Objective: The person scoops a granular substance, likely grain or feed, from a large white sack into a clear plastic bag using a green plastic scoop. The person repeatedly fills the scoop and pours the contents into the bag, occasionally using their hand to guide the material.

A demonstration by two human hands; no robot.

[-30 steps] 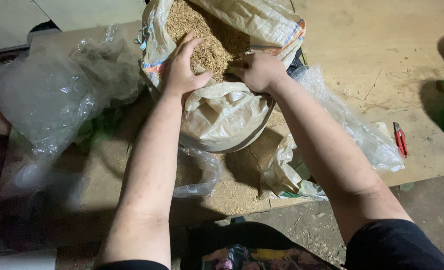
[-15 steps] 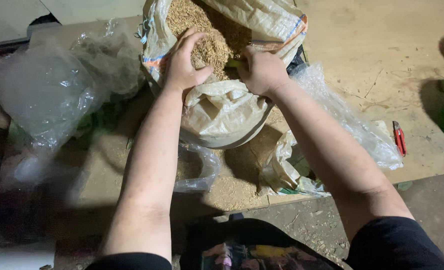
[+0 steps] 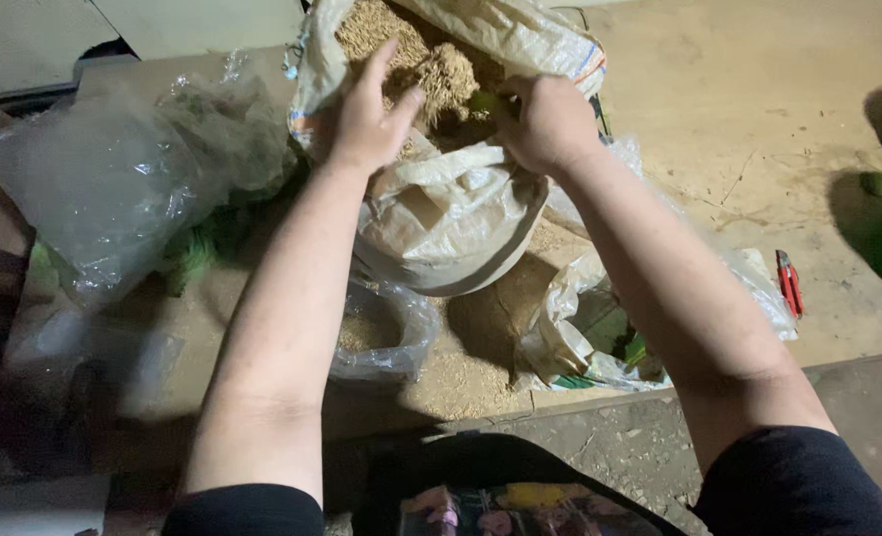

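Scooping husks (image 3: 441,74) from the sack (image 3: 451,218), the left hand (image 3: 367,119) has fingers spread; the right hand (image 3: 550,124) is closed on something green; loose husks could spill over the rim.

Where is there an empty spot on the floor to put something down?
Bare floor lies right of the woven sack, above the red tool. Crowded: clear plastic bags fill the left, and more bags sit below the sack, where both hands work.

Both hands (image 3: 372,119) in grain sack (image 3: 451,218)
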